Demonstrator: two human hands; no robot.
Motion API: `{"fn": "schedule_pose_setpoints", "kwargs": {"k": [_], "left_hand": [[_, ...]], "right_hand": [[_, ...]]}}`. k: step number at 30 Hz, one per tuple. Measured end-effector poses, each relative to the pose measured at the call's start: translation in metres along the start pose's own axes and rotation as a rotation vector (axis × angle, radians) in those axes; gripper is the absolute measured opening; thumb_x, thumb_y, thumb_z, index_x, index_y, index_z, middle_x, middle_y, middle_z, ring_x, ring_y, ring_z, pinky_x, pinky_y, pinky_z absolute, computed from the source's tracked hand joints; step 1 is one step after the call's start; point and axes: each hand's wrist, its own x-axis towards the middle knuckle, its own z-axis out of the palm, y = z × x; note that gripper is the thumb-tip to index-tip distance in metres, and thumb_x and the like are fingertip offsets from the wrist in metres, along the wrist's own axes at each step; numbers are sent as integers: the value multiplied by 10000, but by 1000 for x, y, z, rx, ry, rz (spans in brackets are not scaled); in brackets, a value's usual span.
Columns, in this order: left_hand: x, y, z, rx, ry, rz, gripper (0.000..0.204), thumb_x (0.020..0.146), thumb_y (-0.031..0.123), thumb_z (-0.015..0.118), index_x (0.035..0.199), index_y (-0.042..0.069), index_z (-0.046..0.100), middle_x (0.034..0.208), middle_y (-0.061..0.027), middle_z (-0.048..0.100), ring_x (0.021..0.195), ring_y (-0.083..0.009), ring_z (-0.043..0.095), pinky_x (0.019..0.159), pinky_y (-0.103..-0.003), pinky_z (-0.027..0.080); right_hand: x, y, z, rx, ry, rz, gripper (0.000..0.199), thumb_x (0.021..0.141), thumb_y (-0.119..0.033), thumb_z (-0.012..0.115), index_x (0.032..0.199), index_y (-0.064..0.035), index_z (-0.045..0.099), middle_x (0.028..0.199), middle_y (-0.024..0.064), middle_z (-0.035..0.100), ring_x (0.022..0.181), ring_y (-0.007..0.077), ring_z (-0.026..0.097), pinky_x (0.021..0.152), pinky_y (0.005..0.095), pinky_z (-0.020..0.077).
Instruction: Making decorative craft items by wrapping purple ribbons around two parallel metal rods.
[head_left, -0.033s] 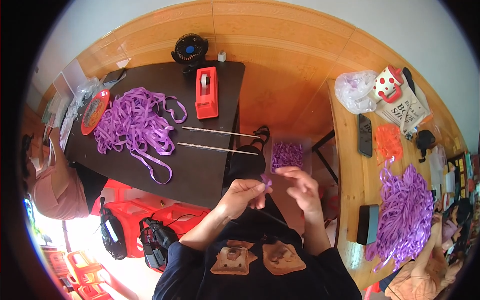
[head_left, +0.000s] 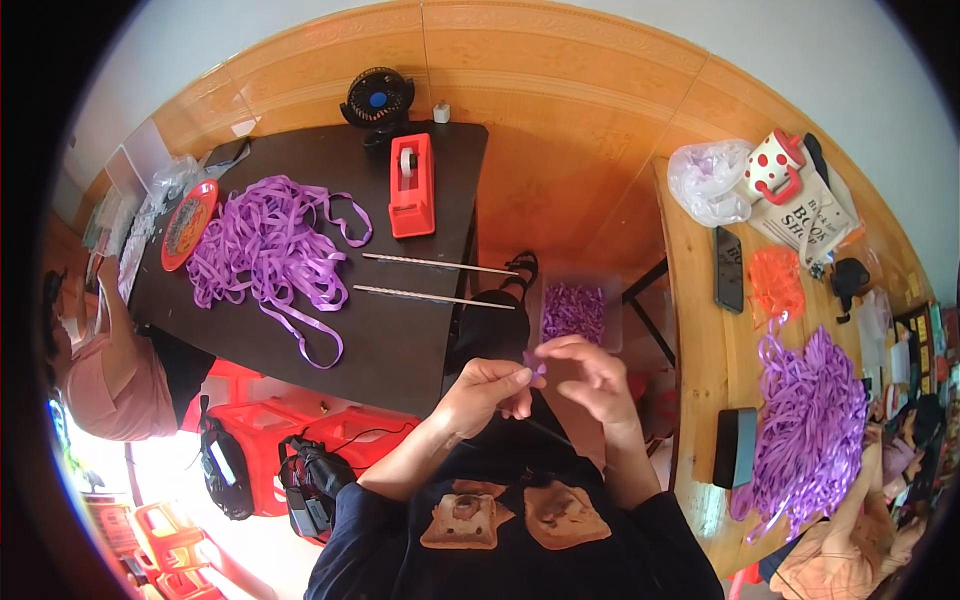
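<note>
My left hand (head_left: 488, 385) and my right hand (head_left: 592, 375) meet in front of my chest. Both pinch a small purple ribbon piece (head_left: 535, 366) between their fingertips. Just beyond them stands a clear box (head_left: 573, 310) filled with several small purple pieces. On the dark table (head_left: 400, 340) to my left lies a loose pile of purple ribbon (head_left: 262, 245), and next to it two thin sticks (head_left: 430, 280) side by side and a red tape dispenser (head_left: 412, 185).
A wooden table (head_left: 700, 400) on my right holds another purple ribbon heap (head_left: 812, 425), a black phone (head_left: 728, 268), a black box (head_left: 735, 445), an orange item (head_left: 775, 285) and a spotted mug (head_left: 775, 165). A person in pink (head_left: 105, 375) sits at far left. Red stools (head_left: 300, 425) stand below.
</note>
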Motion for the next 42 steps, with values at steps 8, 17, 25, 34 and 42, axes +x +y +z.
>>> {"fn": "schedule_pose_setpoints", "kwargs": {"k": [8, 17, 25, 34, 42], "left_hand": [[-5, 3, -8, -15, -85, 19, 264, 987, 211, 514, 872, 17, 651, 722, -26, 642, 628, -68, 575, 551, -182, 420], [-10, 8, -4, 278, -39, 21, 164, 964, 128, 534, 907, 17, 641, 722, -15, 625, 644, -55, 562, 568, -174, 417], [-11, -8, -16, 114, -102, 15, 189, 960, 130, 542, 876, -20, 622, 611, 7, 498, 547, -63, 410, 493, -213, 306], [-10, -3, -14, -324, -251, -193, 270, 974, 253, 540, 897, 13, 637, 600, 16, 485, 531, -68, 436, 498, -195, 331], [-14, 1, -15, -243, -190, -197, 245, 980, 214, 527, 1022, 3, 644, 679, -20, 584, 582, -70, 535, 529, -181, 411]], "right_hand": [[8, 7, 3, -354, -175, -183, 171, 738, 19, 701, 905, 2, 665, 789, 91, 621, 706, 218, 588, 645, 311, 433], [8, 4, 11, -433, -111, -194, 132, 747, 5, 733, 851, 35, 659, 736, 81, 602, 656, 169, 573, 577, 265, 429], [8, 0, 18, -493, -199, -305, 133, 736, -10, 722, 816, -11, 616, 714, 77, 586, 623, 217, 548, 598, 314, 404], [10, -3, 7, -318, -274, -165, 192, 744, 2, 723, 912, -12, 629, 751, 78, 605, 669, 214, 580, 611, 317, 421], [8, 1, -12, -767, -108, -386, 324, 656, 72, 669, 960, -35, 641, 815, 73, 631, 691, 233, 598, 644, 329, 409]]}}
